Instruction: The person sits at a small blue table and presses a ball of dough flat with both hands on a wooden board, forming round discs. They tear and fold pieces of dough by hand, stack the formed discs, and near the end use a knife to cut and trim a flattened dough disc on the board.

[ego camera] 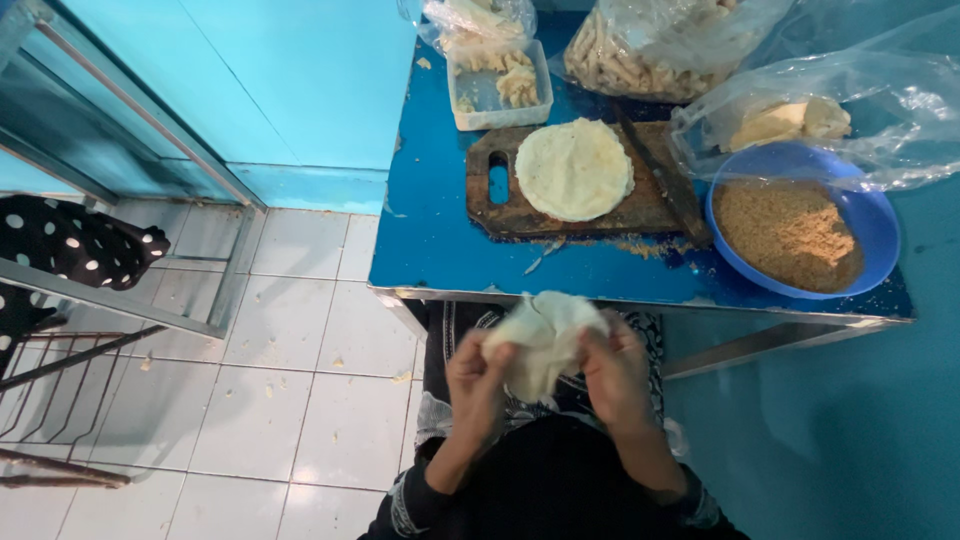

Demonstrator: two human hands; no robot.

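Observation:
My left hand (478, 380) and my right hand (615, 372) both grip a pale, folded piece of dough wrapper (545, 340), held over my lap just in front of the blue table's near edge (640, 298). On the table a round flat dough sheet (574, 168) lies on a dark wooden cutting board (520, 212). To the right of the board stands a blue bowl (880, 225) of brown crumbs (790, 232).
A knife (665, 180) lies along the board's right side. A clear plastic tub (490, 95) and plastic bags of pale food (650, 50) stand at the back. A large clear bag (860, 110) covers the right. White tiled floor with scraps and a metal frame (150, 300) lie left.

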